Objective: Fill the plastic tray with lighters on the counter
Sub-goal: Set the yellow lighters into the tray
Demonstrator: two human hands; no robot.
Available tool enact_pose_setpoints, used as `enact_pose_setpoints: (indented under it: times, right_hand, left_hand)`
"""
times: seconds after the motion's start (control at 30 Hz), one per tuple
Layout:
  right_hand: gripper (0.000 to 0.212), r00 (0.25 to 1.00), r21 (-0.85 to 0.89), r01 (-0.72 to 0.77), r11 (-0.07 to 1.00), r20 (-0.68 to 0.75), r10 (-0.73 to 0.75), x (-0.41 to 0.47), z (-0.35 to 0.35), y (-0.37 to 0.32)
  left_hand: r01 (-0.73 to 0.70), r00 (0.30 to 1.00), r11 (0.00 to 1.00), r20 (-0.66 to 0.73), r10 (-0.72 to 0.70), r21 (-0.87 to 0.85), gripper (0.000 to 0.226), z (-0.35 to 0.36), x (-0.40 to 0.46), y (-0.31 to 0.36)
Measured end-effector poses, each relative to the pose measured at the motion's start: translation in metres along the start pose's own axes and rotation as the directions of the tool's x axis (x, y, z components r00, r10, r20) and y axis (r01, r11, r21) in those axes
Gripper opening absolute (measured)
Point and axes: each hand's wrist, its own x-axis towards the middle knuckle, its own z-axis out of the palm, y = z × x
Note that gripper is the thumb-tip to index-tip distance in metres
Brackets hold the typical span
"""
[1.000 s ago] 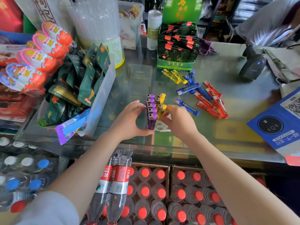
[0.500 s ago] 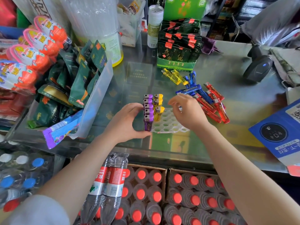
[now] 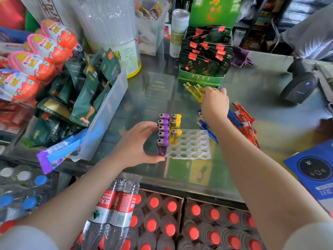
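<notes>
The left hand [image 3: 138, 143] curled its grip around the near left end of the clear plastic tray [image 3: 194, 148], thumb at the front corner and fingers behind the row of purple lighters [image 3: 163, 132] standing upright in its leftmost sockets. Three yellow lighters [image 3: 175, 129] stood in the next row; the other sockets showed bare. The tray sat on the glass desk [image 3: 261, 109]. Farther back, the right hand [image 3: 214, 103] had its grip curled down over loose yellow lighters [image 3: 193, 90] lying flat on the desk, fingertips touching them; whether it pinched one I could not tell. Blue lighters [image 3: 207, 128] and red lighters [image 3: 245, 116] lay scattered just right of the tray.
</notes>
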Motion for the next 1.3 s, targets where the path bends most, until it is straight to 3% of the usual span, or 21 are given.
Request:
enact_pose_setpoints:
  times: [0.27,0.37,0.53,0.67,0.8,1.0,1.1,1.3]
  right_hand:
    - [0.027,0.988,0.077,0.116,0.990,0.089,-0.122,-0.014,0.006,-0.018]
    - [0.023,0.991,0.211,0.108,0.972,0.057,-0.123,-0.026,-0.006,-0.024]
    - [0.006,0.998,0.609,0.053,0.791,-0.006,-0.062,-0.085,-0.039,-0.017]
    - [0.021,0.999,0.777,-0.031,0.628,0.030,0.013,-0.135,-0.043,-0.008]
    - [0.017,0.990,0.782,-0.103,0.614,0.142,-0.016,-0.152,-0.027,-0.010]
    - [0.033,0.983,0.725,-0.019,0.689,0.138,-0.119,-0.154,-0.027,-0.023]
    - [0.011,0.984,0.701,0.007,0.713,0.120,-0.128,-0.155,-0.023,-0.027]
    - [0.009,0.989,0.640,0.054,0.767,0.074,-0.132,-0.157,-0.020,-0.030]
  left_hand:
    - [0.009,1.000,1.000,0.005,-0.009,-0.001,0.075,-0.001,-0.001,0.001]
    - [0.015,1.000,1.000,0.003,-0.015,-0.001,0.081,-0.001,-0.001,0.002]
    - [0.008,1.000,1.000,-0.005,-0.008,-0.026,0.080,-0.002,-0.002,0.003]
    - [0.007,1.000,1.000,0.002,-0.007,-0.025,0.077,-0.002,-0.002,0.005]
    - [0.004,1.000,1.000,0.003,-0.004,-0.004,0.074,-0.002,-0.003,0.006]
    - [-0.020,1.000,1.000,-0.006,0.020,0.005,0.076,-0.001,-0.005,0.004]
    - [-0.022,1.000,1.000,-0.023,0.021,-0.005,0.079,0.000,-0.006,0.004]
    - [-0.012,1.000,1.000,0.006,0.012,-0.029,0.069,0.000,-0.005,0.003]
